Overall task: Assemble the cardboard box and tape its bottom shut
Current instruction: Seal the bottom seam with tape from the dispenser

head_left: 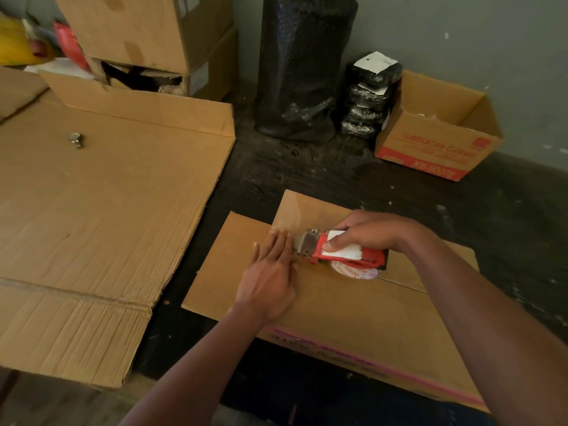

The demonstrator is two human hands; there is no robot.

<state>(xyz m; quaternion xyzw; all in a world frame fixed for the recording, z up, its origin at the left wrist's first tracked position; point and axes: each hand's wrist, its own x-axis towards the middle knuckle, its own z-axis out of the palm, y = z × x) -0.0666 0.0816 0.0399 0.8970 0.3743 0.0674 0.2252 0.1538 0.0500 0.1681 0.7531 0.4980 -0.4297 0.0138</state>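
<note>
Nearest to the camera, two bare forearms reach forward over the cardboard box (pixel 353 305), which lies on the dark, scuffed floor (pixel 307 179) in the lower middle and right of the view. The box is smooth brown corrugated board with its flaps folded flat on top, and a pink printed stripe runs along its near side. The left hand (pixel 270 269) lies flat on the flaps, fingers straight and close together, and presses down just beside the metal nose of the tape dispenser (pixel 347 256). The right hand (pixel 365 233) grips this red plastic dispenser from above, with the thumb on a white label. The round tape roll (pixel 353 272), white with red letters, rests on the seam between the flaps. At the left a large flattened cardboard sheet (pixel 107 210) is spread out, creased and ribbed, and a small metal object (pixel 76 140) stands on it. Behind it brown cartons (pixel 147 32) are stacked, the lower one torn. By the grey wall stands a tall black roll (pixel 304 66) with a bubbled surface, then a pile of shiny black wrapped parcels (pixel 368 96), then an open carton with red print (pixel 439 139).
</note>
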